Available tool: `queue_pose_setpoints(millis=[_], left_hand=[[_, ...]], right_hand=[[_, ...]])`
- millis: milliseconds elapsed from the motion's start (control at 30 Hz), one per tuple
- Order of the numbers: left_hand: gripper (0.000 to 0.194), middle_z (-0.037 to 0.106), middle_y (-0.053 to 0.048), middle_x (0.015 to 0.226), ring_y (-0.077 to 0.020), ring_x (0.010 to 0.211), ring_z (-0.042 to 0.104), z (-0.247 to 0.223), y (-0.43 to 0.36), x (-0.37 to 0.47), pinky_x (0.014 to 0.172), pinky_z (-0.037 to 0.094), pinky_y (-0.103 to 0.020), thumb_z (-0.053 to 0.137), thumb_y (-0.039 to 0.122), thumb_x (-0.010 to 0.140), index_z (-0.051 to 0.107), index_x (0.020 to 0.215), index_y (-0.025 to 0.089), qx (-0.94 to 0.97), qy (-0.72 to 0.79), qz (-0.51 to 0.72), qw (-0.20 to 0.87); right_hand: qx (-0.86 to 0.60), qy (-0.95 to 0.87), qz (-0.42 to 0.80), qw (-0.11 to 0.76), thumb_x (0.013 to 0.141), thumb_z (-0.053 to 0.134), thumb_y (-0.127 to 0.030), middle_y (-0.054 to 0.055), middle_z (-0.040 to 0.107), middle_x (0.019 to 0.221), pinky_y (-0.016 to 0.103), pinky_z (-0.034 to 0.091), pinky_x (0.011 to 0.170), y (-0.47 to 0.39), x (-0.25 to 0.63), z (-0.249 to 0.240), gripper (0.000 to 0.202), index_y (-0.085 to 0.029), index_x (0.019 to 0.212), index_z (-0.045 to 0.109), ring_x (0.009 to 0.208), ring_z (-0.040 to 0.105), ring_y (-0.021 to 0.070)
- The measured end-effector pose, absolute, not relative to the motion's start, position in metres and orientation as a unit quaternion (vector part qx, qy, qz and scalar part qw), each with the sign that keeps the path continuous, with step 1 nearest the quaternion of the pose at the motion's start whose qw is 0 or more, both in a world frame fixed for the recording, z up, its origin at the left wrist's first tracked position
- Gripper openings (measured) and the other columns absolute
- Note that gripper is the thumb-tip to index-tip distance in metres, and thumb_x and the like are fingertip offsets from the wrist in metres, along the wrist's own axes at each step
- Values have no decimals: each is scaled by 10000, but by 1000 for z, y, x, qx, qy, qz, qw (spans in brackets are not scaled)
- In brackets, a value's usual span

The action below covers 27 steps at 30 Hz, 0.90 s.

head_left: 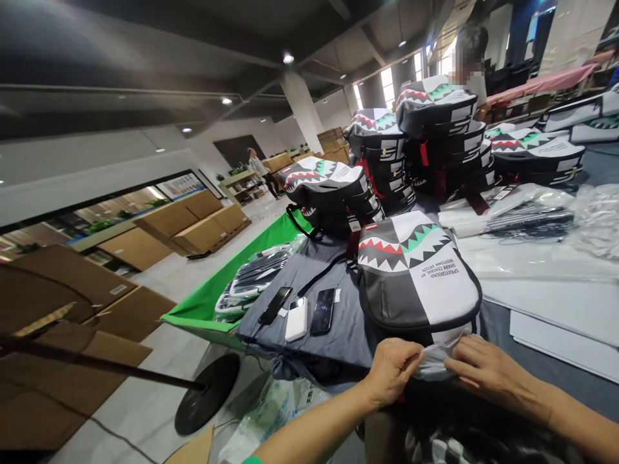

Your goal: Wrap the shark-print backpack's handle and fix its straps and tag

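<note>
A black, grey and white backpack (418,277) with a shark-mouth print lies at the near table edge, its lettering upside down. At its near end is a thin whitish plastic bag (432,362). My left hand (394,367) pinches the bag's left side with curled fingers. On the right side, my right hand (476,367) has its fingers closed on the same plastic. Between the two hands the plastic is bunched against the backpack's bottom.
Stacked backpacks (333,187) stand behind. Two phones (323,312) and a white power bank (296,319) lie left on the grey cloth. A green-lined bin (207,303) holds bagged items. Plastic bags (532,251) and white sheets lie right. Cartons (203,225) and people are farther off.
</note>
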<state>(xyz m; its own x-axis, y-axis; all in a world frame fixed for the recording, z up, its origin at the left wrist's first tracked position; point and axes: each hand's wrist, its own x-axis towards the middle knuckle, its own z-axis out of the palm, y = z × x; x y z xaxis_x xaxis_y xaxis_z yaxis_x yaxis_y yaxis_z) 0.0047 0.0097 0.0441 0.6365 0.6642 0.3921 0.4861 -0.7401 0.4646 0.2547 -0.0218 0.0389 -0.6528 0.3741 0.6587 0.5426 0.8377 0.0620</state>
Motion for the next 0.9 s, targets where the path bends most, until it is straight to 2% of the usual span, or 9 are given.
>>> queue_pose_setpoints(millis=[67,233,367,500,633,700,800,900], left_hand=[[538,645,-9,645,-117,587,563,43,9,6,604,400,-232,322,485,1070,722,890,174,884,323,298,158],[606,576,-4,557,-110,518,502,51,13,5,555,361,-245,281,468,1077,704,765,165,901,281,299,140],[501,580,11,582,-101,535,503,57,18,5,545,338,-238,372,417,1065,718,798,174,911,293,252,142],[432,556,21,599,-94,540,490,54,18,8,528,323,-241,438,364,1047,704,764,177,914,299,252,106],[341,622,-15,760,-105,630,545,51,11,9,567,382,-237,470,343,1036,724,870,187,912,270,305,56],[268,630,-31,808,-125,692,565,48,7,8,607,417,-251,510,314,1019,712,894,191,909,253,331,20],[150,602,-17,740,-131,662,536,39,3,6,587,423,-260,533,213,992,676,1002,169,916,174,359,-42],[221,606,-6,702,-128,600,501,30,5,4,529,403,-259,502,140,979,602,1174,114,912,67,398,-71]], right_hand=[[-268,-901,-120,319,935,456,-97,17,581,776,289,430,616,-23,253,40,198,-209,1022,594,661,529,158],[-302,-895,-94,314,925,448,-54,32,630,884,296,418,701,-30,246,48,222,-213,1010,578,758,567,158],[-277,-910,-96,292,899,459,-59,-3,576,768,297,347,639,-28,242,51,336,-248,1132,611,656,500,166],[-319,-918,-51,228,816,537,-65,4,571,782,305,297,640,-27,235,48,274,-259,981,638,678,493,176],[-387,-895,-54,214,751,586,-71,13,592,784,323,294,655,-32,223,44,215,-243,872,631,710,526,188],[-397,-883,-59,243,796,566,-67,16,612,799,329,313,666,-36,218,41,210,-242,890,635,727,543,190],[-369,-876,-51,305,931,509,-108,11,630,806,348,385,747,-42,215,39,174,-232,906,628,741,559,176],[-331,-881,-19,336,995,487,-158,0,630,770,338,447,774,-47,223,40,190,-232,920,646,697,560,148]])
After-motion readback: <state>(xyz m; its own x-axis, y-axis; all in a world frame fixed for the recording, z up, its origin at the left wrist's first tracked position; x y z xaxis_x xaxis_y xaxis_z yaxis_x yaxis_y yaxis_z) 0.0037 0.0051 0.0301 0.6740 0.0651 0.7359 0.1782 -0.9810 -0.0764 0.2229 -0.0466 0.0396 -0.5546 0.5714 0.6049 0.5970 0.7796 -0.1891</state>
